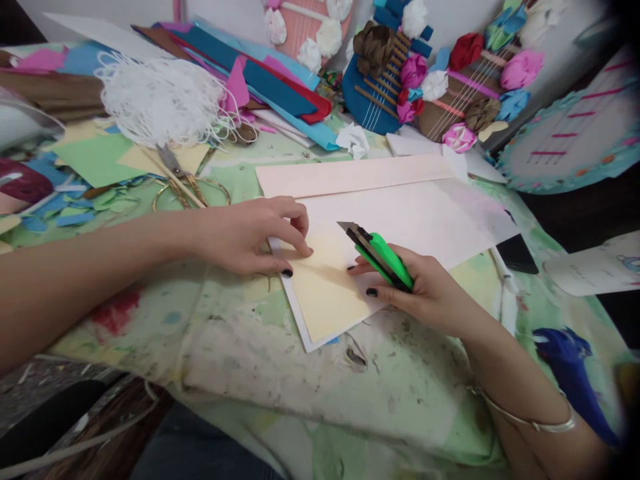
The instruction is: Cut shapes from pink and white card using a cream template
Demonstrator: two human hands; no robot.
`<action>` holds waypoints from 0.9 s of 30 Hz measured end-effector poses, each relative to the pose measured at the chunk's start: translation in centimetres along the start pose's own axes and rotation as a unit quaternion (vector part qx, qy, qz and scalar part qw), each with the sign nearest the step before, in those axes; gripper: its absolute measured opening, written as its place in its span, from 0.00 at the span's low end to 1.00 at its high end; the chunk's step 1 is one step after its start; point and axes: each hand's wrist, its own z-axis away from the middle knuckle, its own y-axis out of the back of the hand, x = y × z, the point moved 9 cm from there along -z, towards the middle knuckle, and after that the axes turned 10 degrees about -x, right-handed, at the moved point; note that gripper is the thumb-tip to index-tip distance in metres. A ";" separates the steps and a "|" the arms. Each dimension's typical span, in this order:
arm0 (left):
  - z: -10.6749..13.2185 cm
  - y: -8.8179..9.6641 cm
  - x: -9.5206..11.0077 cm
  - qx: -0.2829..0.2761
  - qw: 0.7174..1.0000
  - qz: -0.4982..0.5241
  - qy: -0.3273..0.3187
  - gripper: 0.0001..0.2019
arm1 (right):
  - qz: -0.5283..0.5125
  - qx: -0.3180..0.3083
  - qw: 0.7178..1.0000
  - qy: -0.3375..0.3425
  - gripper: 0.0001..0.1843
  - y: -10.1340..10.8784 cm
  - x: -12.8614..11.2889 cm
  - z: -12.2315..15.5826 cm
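Note:
My right hand (425, 287) is closed around a green box cutter (385, 257). Its blade is out and points up and left, above the paper. Under it lies a cream paper sheet (330, 287) on top of a larger white sheet (400, 213). My left hand (265, 235) rests at the cream sheet's left edge. Its index fingertip touches the sheet and its thumb lies near the edge, the two apart; the other fingers are curled. Along the far side of the white sheet runs a pale pink strip (350, 177).
Gold-handled scissors (175, 167) and a heap of white string (160, 100) lie at the back left, near paper scraps (75, 207). Decorated paper instruments (375, 87) lean at the back. A blue tool (570, 373) lies at the right. A stained cloth (240, 353) covers the table.

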 end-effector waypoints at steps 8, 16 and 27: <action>0.1 0.1 0.0 0.001 1.000 -0.003 -0.003 0.10 | -0.005 0.000 1.000 0.000 0.23 -0.1 0.2 0.0; -0.4 -0.6 3.5 0.020 0.995 -0.076 -0.064 0.09 | -0.014 0.000 1.000 0.005 0.21 -0.1 0.2 0.0; -1.8 -3.4 6.0 0.016 0.973 -0.230 0.013 0.21 | -0.037 0.001 0.999 -0.009 0.18 0.0 0.1 -0.1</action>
